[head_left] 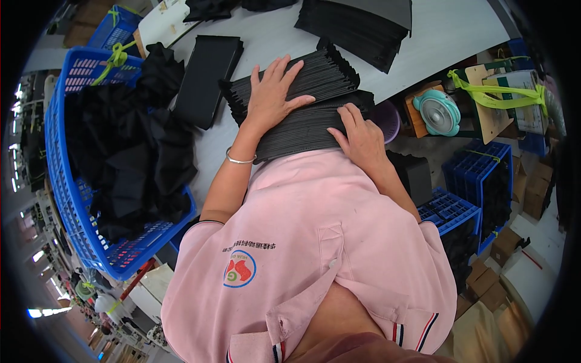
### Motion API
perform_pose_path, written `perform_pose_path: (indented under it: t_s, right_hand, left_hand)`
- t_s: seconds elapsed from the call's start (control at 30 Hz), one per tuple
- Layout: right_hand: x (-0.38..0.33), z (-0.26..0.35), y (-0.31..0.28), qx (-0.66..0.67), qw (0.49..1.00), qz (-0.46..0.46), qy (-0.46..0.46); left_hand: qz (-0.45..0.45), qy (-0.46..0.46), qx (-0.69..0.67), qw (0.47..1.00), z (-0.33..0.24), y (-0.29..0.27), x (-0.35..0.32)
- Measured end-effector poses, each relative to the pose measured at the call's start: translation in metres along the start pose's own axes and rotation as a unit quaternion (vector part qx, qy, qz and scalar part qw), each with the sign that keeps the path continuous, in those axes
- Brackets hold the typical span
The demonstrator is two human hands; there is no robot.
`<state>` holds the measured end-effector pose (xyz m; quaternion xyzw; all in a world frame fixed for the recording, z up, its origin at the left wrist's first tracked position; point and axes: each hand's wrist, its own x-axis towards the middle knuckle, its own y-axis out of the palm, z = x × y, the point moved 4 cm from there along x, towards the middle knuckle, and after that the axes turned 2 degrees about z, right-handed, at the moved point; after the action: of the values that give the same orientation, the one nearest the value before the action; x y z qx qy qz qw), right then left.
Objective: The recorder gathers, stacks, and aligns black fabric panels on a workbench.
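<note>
Black flat pieces [302,115] stacked on white table [448,36], near edge, against pink shirt [315,254]. Left hand [272,94] spread flat on stack top, gripping nothing; right hand [360,136] pressed open against stack's right side. Blue crate [66,199] with black fabric [130,151] at left.

Brown cardboard boxes [535,187] sit at the right edge, beside a blue crate [478,169].

head-worn fisheye, steeply downward, close
</note>
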<state>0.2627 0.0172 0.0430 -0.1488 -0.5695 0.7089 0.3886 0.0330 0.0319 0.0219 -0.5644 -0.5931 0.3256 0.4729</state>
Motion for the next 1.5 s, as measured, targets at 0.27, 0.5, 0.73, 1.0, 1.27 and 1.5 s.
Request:
perform_pose_path:
  t_s: [0.27, 0.5, 0.73, 1.0, 1.27, 1.5]
  right_hand:
    - [0.011, 0.005, 0.001, -0.018, 0.998, 0.043, 0.041]
    - [0.010, 0.002, 0.006, -0.025, 0.998, 0.039, 0.037]
    - [0.012, 0.005, 0.004, -0.022, 0.999, 0.030, 0.037]
    - [0.011, 0.004, 0.003, -0.022, 0.999, -0.022, 0.030]
    - [0.010, 0.000, 0.006, -0.028, 0.999, 0.012, 0.030]
    - [0.006, 0.000, 0.011, -0.050, 0.999, -0.015, 0.013]
  left_hand:
    - [0.003, -0.003, -0.006, 1.000, -0.001, -0.001, 0.000]
    - [0.002, -0.003, -0.006, 1.000, 0.000, -0.002, 0.000]
    - [0.002, 0.002, -0.005, 1.000, 0.000, -0.001, 0.000]
    - [-0.001, 0.003, 0.000, 1.000, 0.001, 0.000, 0.000]
    - [0.000, -0.001, 0.003, 1.000, 0.000, 0.000, -0.001]
    - [-0.001, 0.001, 0.003, 1.000, 0.000, 0.001, -0.001]
